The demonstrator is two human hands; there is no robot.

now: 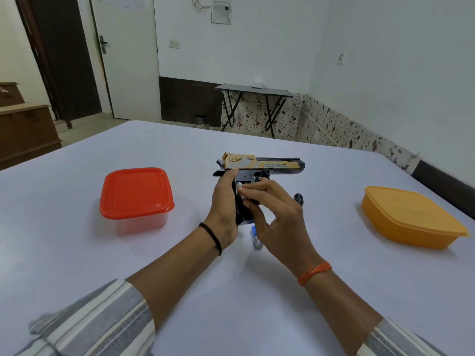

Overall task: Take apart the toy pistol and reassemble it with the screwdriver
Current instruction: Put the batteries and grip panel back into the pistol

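Above the table [77,227], your left hand [223,201] clamps the toy pistol [259,167] by its handle while your right hand [272,214] pinches at the side panel, apparently mid-disassembly; next you'll likely need the screwdriver [299,199] lying just beside.

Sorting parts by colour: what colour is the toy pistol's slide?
Gold-tan with printed markings, over a black frame; the toy pistol shows only in the head view.
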